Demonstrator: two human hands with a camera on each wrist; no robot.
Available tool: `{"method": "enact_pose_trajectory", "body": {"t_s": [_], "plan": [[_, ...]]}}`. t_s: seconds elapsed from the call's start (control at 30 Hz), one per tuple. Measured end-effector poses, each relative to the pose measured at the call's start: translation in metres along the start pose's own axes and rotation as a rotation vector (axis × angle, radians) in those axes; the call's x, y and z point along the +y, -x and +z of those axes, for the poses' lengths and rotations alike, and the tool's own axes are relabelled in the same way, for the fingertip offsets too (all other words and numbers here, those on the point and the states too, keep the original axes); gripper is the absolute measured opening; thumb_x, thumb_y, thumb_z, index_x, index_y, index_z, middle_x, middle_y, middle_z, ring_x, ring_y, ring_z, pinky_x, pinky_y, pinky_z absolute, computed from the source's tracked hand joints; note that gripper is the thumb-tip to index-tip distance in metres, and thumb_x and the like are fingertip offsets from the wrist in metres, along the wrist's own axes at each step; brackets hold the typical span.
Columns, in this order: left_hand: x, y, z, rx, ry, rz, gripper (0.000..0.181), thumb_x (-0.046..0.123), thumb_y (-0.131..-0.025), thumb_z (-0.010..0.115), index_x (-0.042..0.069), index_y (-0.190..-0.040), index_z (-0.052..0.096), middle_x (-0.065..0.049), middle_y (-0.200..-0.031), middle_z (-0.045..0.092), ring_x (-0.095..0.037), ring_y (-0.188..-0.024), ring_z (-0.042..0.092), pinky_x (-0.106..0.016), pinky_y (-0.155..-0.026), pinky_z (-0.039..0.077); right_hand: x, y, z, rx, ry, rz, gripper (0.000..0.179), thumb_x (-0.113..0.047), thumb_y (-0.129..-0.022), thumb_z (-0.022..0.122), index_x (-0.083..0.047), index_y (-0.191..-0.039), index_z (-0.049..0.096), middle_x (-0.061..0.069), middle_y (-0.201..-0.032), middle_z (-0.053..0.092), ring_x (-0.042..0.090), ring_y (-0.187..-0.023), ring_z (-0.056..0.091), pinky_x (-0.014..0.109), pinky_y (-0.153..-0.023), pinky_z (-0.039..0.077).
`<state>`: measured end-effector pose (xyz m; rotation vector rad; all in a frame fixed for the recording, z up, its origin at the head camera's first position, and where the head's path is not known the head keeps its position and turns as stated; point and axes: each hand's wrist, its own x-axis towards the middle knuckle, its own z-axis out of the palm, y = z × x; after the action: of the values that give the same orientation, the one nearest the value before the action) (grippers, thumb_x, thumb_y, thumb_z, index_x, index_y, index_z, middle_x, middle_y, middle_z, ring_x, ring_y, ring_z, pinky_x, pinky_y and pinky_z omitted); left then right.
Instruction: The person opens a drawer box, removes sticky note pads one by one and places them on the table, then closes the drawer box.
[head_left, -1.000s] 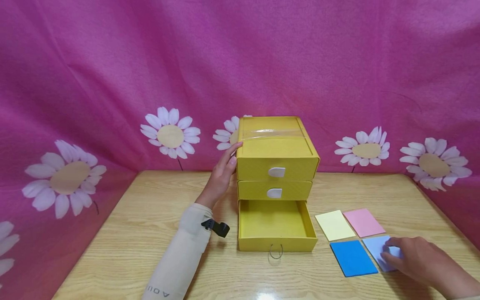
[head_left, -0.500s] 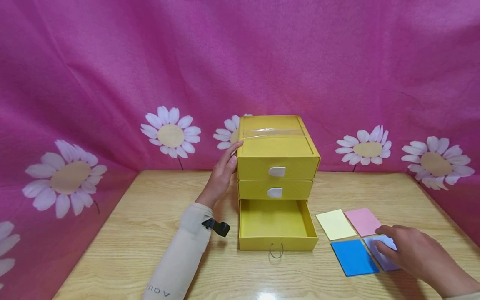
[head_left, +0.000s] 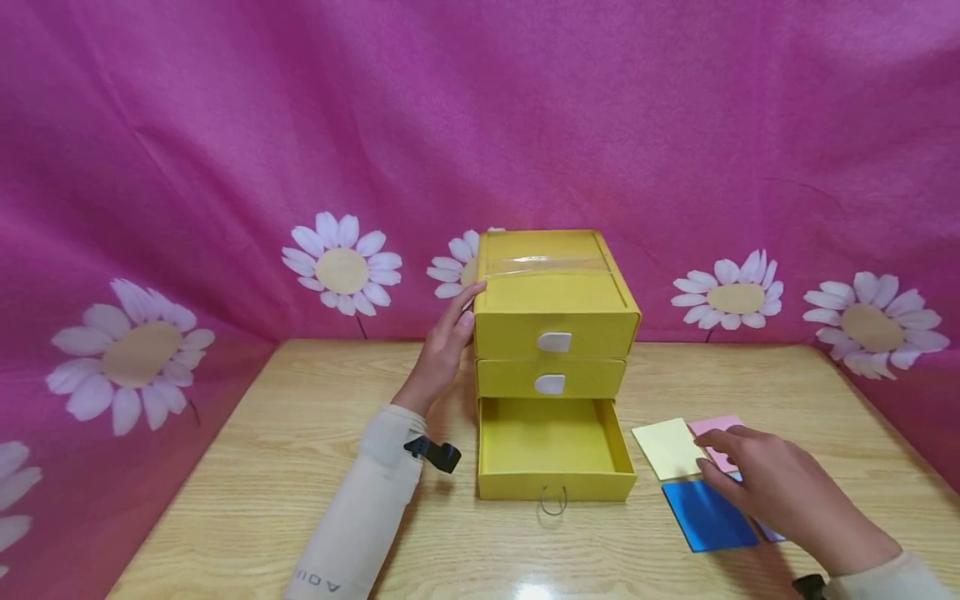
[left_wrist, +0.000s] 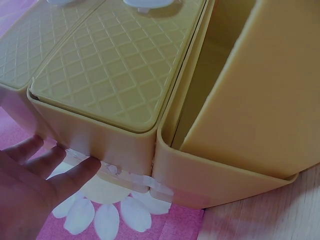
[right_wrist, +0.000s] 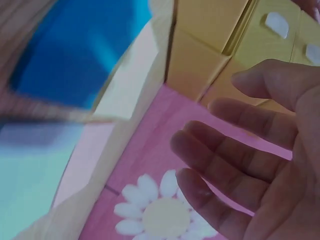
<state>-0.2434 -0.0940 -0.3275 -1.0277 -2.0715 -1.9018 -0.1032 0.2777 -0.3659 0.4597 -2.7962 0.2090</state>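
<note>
A yellow drawer unit stands on the table, its bottom drawer pulled out and the upper two pushed in. My left hand rests its extended fingers against the unit's left side, as the left wrist view also shows. Over the sticky note pads to the right hovers my right hand, fingers loosely bent and holding nothing in the right wrist view. Near its fingertips lie a pale yellow pad and a pink pad. It partly covers the pink pad and a light blue pad. A blue pad lies in front.
A wire loop hangs from the bottom drawer's front; white tabs mark the other drawers. Clear tape crosses the unit's top. A pink flowered cloth hangs behind the wooden table.
My right hand has moved left and away from me, from above the light blue pad to near the pale yellow and pink pads. My left hand has stayed put.
</note>
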Motion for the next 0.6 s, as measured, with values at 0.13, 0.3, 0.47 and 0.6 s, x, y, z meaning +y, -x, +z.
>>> {"method": "enact_pose_trajectory", "body": {"t_s": [0.13,0.3,0.47,0.6], "plan": [[0.000,0.000,0.000,-0.005,0.009,0.005,0.046,0.012,-0.104,0.032,0.006,-0.150,0.030,-0.011,-0.155,0.029,-0.024,-0.138,0.035,-0.042,-0.111,0.032,-0.011,-0.009,0.002,0.057,0.001,-0.091,0.022,-0.018,-0.075,0.079,-0.013,-0.096,0.071,0.001,-0.092,0.068,0.013,-0.070,0.061,0.035,-0.058,0.054],[-0.002,0.000,0.000,-0.002,0.000,0.004,0.046,0.013,-0.104,0.033,0.007,-0.150,0.030,-0.010,-0.155,0.029,-0.024,-0.138,0.035,-0.042,-0.111,0.032,-0.023,-0.017,0.004,0.114,-0.004,-0.165,0.021,-0.018,-0.074,0.079,-0.016,-0.093,0.071,-0.009,-0.081,0.064,0.011,-0.071,0.062,0.034,-0.060,0.053],[-0.001,-0.001,0.000,-0.003,-0.019,0.000,0.046,0.014,-0.105,0.033,0.009,-0.150,0.031,-0.009,-0.155,0.029,-0.023,-0.138,0.035,-0.042,-0.111,0.032,-0.034,-0.023,0.004,0.180,-0.019,-0.232,0.027,-0.016,-0.071,0.081,-0.017,-0.095,0.068,-0.011,-0.078,0.063,0.006,-0.066,0.061,0.029,-0.058,0.051],[-0.001,0.000,0.000,0.001,-0.033,0.005,0.046,0.015,-0.104,0.033,0.008,-0.150,0.031,-0.009,-0.155,0.029,-0.022,-0.139,0.033,-0.042,-0.111,0.031,-0.043,-0.027,0.005,0.229,-0.050,-0.275,0.028,-0.014,-0.069,0.080,-0.021,-0.091,0.065,-0.013,-0.074,0.059,0.002,-0.062,0.054,0.020,-0.050,0.045]]}}
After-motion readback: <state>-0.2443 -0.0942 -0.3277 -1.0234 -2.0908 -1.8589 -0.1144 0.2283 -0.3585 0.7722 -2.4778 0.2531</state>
